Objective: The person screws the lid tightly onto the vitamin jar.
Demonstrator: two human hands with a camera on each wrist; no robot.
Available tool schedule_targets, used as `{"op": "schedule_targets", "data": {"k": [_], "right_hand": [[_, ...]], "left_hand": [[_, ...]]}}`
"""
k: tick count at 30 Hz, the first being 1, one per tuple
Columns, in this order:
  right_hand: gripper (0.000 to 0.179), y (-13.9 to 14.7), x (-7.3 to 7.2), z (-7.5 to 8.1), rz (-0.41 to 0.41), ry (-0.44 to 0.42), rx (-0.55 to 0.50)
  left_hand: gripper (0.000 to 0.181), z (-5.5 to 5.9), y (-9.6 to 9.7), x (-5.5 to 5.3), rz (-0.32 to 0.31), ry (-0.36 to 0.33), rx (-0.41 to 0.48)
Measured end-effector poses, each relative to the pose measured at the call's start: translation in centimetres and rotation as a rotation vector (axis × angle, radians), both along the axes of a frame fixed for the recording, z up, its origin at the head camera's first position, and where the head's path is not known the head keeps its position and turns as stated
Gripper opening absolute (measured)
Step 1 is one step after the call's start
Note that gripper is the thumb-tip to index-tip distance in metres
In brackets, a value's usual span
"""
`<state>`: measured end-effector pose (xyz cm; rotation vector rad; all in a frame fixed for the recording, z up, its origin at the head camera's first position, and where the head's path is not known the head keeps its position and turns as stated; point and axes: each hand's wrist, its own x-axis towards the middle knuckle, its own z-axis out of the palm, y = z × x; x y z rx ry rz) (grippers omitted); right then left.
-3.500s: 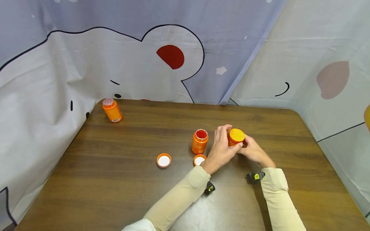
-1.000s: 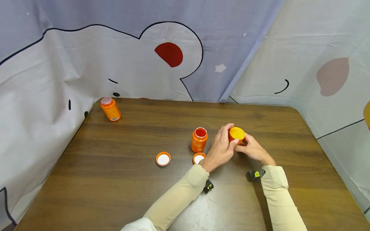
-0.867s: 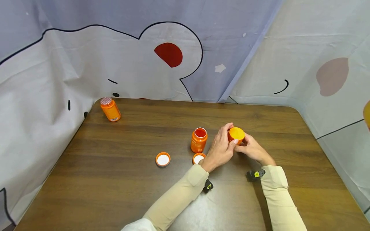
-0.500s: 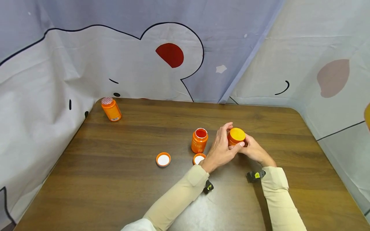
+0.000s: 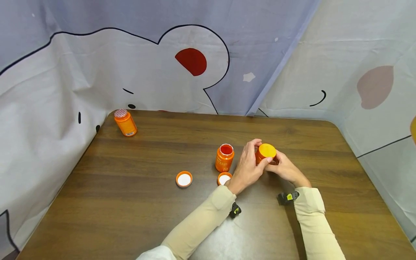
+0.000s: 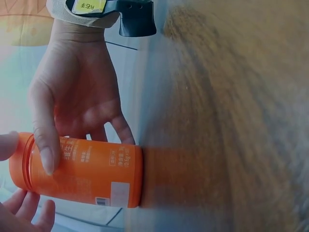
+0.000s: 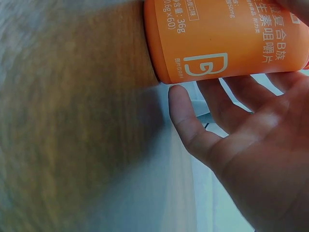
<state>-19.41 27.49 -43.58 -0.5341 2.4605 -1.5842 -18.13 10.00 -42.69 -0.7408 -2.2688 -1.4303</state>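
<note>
An orange bottle (image 6: pixel 87 169) with a yellow-orange screw cap (image 5: pixel 267 150) stands upright between both hands, its base at the wooden tabletop. My left hand (image 5: pixel 248 167) reaches across from the left and grips the cap's side, thumb in front, fingers behind. From the right, my right hand (image 5: pixel 287 171) holds the bottle's body. In the left wrist view, the right thumb (image 6: pixel 47 145) lies over the printed label and the other fingers go behind. The cap is on the bottle's neck. Just left of the hands stands an uncapped orange bottle (image 5: pixel 224 161), its red inside showing.
Two orange caps lie with white liners up: one cap (image 5: pixel 183 180) left of the uncapped bottle, the other cap (image 5: pixel 224 177) partly behind the left wrist. Another orange bottle (image 5: pixel 126 124) with a patterned seal stands at the table's far left corner. A printed curtain (image 5: pixel 139 68) hangs behind.
The left thumb and fingers have shifted back and forth around the cap; the thumb has risen from below it onto its front edge. Both bottles and the loose caps stay put.
</note>
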Motion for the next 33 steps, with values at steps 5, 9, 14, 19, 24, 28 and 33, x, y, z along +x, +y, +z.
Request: {"op": "schedule_targets", "data": {"k": [5, 9, 14, 19, 24, 28, 33], "right_hand": [[0.051, -0.04, 0.1, 0.06, 0.002, -0.003, -0.002], [0.051, -0.04, 0.1, 0.07, -0.003, -0.007, 0.003], [0.05, 0.02, 0.0, -0.04, -0.006, -0.015, -0.002], [0.051, 0.07, -0.03, -0.11, -0.007, -0.011, 0.018], [0.051, 0.12, 0.01, 0.01, -0.009, -0.015, 0.043], [0.049, 0.12, 0.08, 0.02, -0.007, -0.003, 0.041], [0.046, 0.03, 0.12, 0.03, 0.003, 0.021, 0.011]], "left_hand": [[0.054, 0.04, -0.08, -0.02, -0.032, -0.012, -0.018], [0.051, 0.22, -0.14, -0.06, -0.065, -0.036, -0.039], [0.05, 0.36, -0.3, -0.26, -0.125, -0.073, -0.048], [0.05, 0.42, -0.51, -0.42, -0.162, -0.107, -0.054], [0.049, 0.46, -0.67, -0.51, -0.181, -0.12, -0.06], [0.053, 0.45, -0.71, -0.42, -0.159, -0.106, -0.039], [0.063, 0.41, -0.47, -0.22, -0.042, -0.028, -0.016]]}}
